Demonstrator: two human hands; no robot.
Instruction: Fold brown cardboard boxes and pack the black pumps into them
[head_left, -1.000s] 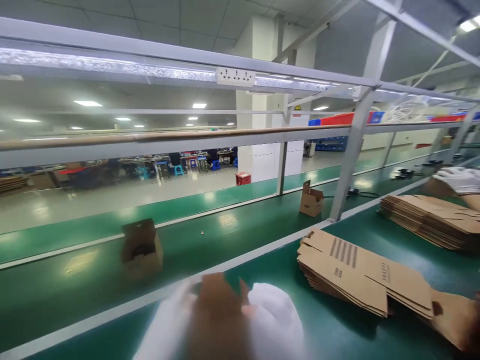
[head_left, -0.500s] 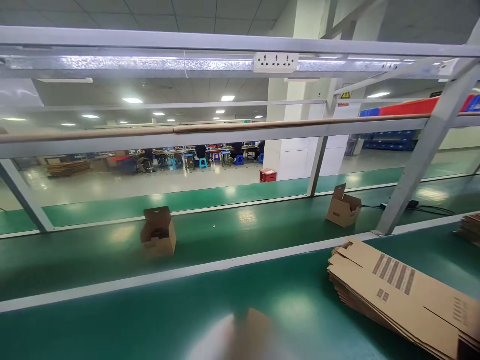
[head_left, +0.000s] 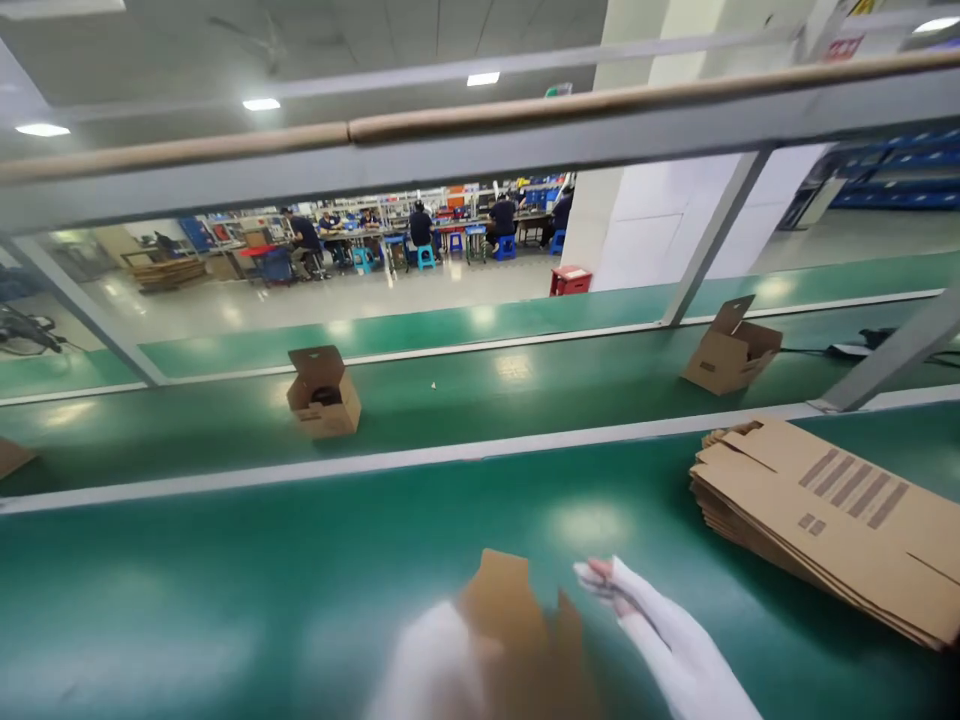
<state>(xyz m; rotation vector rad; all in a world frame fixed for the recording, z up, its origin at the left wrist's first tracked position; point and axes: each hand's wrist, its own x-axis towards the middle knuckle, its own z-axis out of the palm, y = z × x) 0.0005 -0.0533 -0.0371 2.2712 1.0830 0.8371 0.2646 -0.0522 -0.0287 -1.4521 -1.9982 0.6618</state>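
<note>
At the bottom of the view both my white-gloved hands are at a small brown cardboard box (head_left: 517,630) with its flaps up. My left hand (head_left: 431,670) is blurred against the box's left side and seems to grip it. My right hand (head_left: 667,645) lies to the right of the box with its fingers stretched out toward the flaps. A stack of flat cardboard blanks (head_left: 832,520) rests on the green table (head_left: 225,600) to the right.
Two open small boxes, one at the left (head_left: 324,392) and one at the right (head_left: 731,347), stand on the green conveyor belt (head_left: 525,390) beyond the white strip. Grey frame posts (head_left: 712,240) rise behind it. People sit at distant workbenches (head_left: 420,230).
The view has tipped down and swung left. My hands and the small box, mostly out of view half a second ago, show again at the bottom. The boxes on the belt have shifted left.
</note>
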